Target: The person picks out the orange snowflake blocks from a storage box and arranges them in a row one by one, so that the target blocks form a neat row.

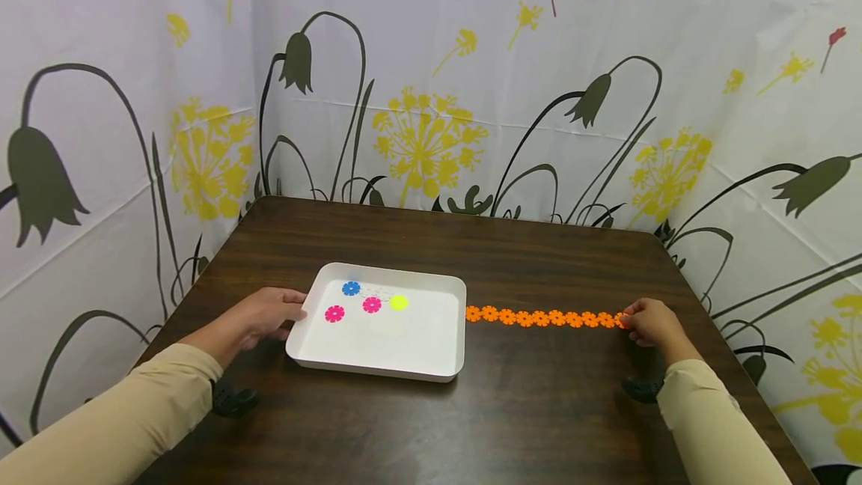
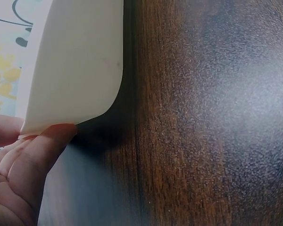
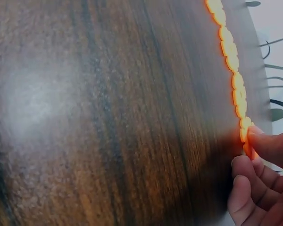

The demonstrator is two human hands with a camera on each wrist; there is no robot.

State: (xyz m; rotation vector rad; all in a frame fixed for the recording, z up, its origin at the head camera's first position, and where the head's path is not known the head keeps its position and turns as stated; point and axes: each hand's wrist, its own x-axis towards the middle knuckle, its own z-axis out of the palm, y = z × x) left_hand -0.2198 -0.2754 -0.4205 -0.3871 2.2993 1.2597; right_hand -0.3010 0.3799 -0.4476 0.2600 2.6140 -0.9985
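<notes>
A white rectangular tray point(image 1: 404, 350) sits left of centre, holding a blue point(image 1: 351, 288) flower disc, a yellow disc point(image 1: 399, 303), a pink flower disc point(image 1: 372, 304) and another pink flower disc point(image 1: 334, 313). My left hand point(image 1: 272, 313) grips its left edge; the left wrist view shows thumb and fingers around the tray wall point(image 2: 85, 61). From the tray's right side a straight chain of linked orange flower discs point(image 1: 540, 318) runs rightward. Its right end is pinched between thumb and fingers of my right hand point(image 1: 649, 322), which partly hide the last disc.
Under everything is a dark wood-grain table point(image 1: 525, 410). A white curtain point(image 1: 431, 36) printed with flowers hangs behind the table and along both sides. Dark bands point(image 1: 232, 400) show at the wrists.
</notes>
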